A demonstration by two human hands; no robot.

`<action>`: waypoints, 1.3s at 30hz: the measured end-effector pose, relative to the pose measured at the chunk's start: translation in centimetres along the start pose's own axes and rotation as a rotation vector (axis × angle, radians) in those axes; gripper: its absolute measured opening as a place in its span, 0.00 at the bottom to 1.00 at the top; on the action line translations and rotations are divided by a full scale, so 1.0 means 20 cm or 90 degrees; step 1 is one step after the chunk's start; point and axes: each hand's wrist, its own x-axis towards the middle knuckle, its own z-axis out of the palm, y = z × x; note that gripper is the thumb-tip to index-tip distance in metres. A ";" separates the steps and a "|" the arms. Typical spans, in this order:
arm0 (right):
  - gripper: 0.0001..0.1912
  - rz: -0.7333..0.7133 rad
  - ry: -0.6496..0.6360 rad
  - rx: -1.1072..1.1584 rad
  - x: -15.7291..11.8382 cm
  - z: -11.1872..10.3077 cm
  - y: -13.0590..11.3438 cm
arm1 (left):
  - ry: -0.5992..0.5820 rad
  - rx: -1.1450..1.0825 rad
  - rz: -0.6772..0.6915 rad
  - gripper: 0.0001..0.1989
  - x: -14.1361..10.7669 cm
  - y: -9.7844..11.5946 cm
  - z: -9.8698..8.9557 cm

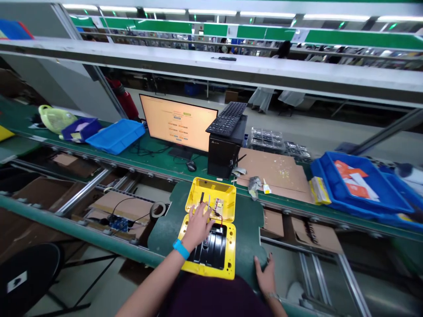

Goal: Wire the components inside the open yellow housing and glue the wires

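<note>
Green assembly-line bench (82, 251) across the view; on it, a dark green mat (247, 224) bearing a yellow plastic enclosure (210, 197), open in two halves. Probably light and stiff; best held by the outer walls, clear of the small circuit board (218, 204). Left hand (197, 227) open, fingers spread over the enclosure, no grip. Right hand (265, 276) open on the mat's edge, empty.

Nothing legible on the bench right now; the monitor (178, 123) glows with rows of tiny text, unreadable; the orange cards (352, 181) in the blue tray (325, 176) carry print, too blurred; the black computer case (224, 154) shows a small badge, also unreadable.
</note>
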 end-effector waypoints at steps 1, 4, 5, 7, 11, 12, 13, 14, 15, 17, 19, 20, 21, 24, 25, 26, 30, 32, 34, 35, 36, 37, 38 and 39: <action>0.61 0.002 0.001 -0.002 0.00 0.00 0.00 | 0.034 -0.008 -0.043 0.18 0.01 -0.02 -0.02; 0.60 0.017 0.004 0.013 0.00 0.00 -0.01 | 0.119 -0.012 -0.187 0.14 0.03 -0.11 -0.08; 0.59 0.021 0.007 0.020 -0.01 0.00 -0.01 | 0.131 -0.011 -0.214 0.13 0.03 -0.14 -0.10; 0.59 0.021 0.014 0.024 -0.01 0.00 -0.01 | 0.127 -0.016 -0.226 0.12 0.02 -0.18 -0.12; 0.59 0.025 0.011 0.007 -0.01 0.00 -0.01 | 0.139 -0.031 -0.205 0.11 -0.02 -0.19 -0.12; 0.59 0.025 0.009 0.003 -0.01 0.01 -0.01 | 0.138 -0.035 -0.191 0.11 -0.02 -0.18 -0.12; 0.58 0.021 0.008 0.001 -0.02 0.00 -0.01 | 0.122 -0.043 -0.166 0.11 -0.02 -0.16 -0.11; 0.58 0.016 0.009 -0.001 -0.02 0.00 -0.01 | 0.092 -0.054 -0.131 0.10 -0.02 -0.15 -0.11; 0.58 0.010 0.010 -0.001 -0.02 0.00 -0.01 | 0.051 -0.065 -0.088 0.09 -0.01 -0.14 -0.10; 0.57 0.004 0.010 -0.005 -0.03 0.00 -0.02 | -0.036 -0.072 0.004 0.11 0.02 -0.12 -0.09; 0.57 0.004 0.005 -0.011 -0.03 -0.01 -0.04 | -0.091 -0.053 0.070 0.16 0.05 -0.12 -0.07; 0.57 0.003 0.002 -0.014 -0.04 -0.02 -0.04 | -0.110 -0.043 0.093 0.16 0.08 -0.12 -0.07; 0.57 0.001 0.001 -0.016 -0.04 -0.02 -0.05 | -0.129 -0.037 0.114 0.15 0.10 -0.12 -0.07; 0.57 -0.006 0.015 -0.019 -0.05 -0.03 -0.09 | -0.194 -0.060 0.161 0.07 0.18 -0.13 -0.07; 0.57 -0.010 0.030 -0.018 -0.05 -0.03 -0.12 | -0.217 -0.076 0.172 0.06 0.21 -0.14 -0.07; 0.57 -0.017 0.047 -0.012 -0.06 -0.03 -0.16 | -0.238 -0.093 0.179 0.06 0.23 -0.14 -0.08; 0.50 -0.044 0.102 0.100 -0.09 -0.06 -0.44 | -0.308 -0.175 0.191 0.07 0.35 -0.17 -0.09; 0.44 -0.079 0.128 0.147 -0.12 -0.08 -0.66 | -0.362 -0.215 0.194 0.06 0.42 -0.19 -0.07; 0.39 -0.154 0.127 0.164 -0.15 -0.10 -0.90 | -0.418 -0.252 0.197 0.06 0.49 -0.22 -0.05; 0.38 -0.181 0.102 0.190 -0.17 -0.11 -1.02 | -0.442 -0.273 0.197 0.07 0.53 -0.24 -0.04; 0.37 -0.189 0.060 0.228 -0.18 -0.10 -1.13 | -0.469 -0.299 0.195 0.08 0.56 -0.25 -0.02; 0.38 -0.183 0.015 0.277 -0.19 -0.08 -1.23 | -0.499 -0.330 0.189 0.10 0.60 -0.26 -0.01; 0.39 -0.165 -0.029 0.331 -0.20 -0.06 -1.32 | -0.533 -0.364 0.181 0.12 0.63 -0.27 0.01; 0.40 -0.136 -0.079 0.385 -0.20 -0.03 -1.39 | -0.572 -0.399 0.173 0.13 0.66 -0.29 0.02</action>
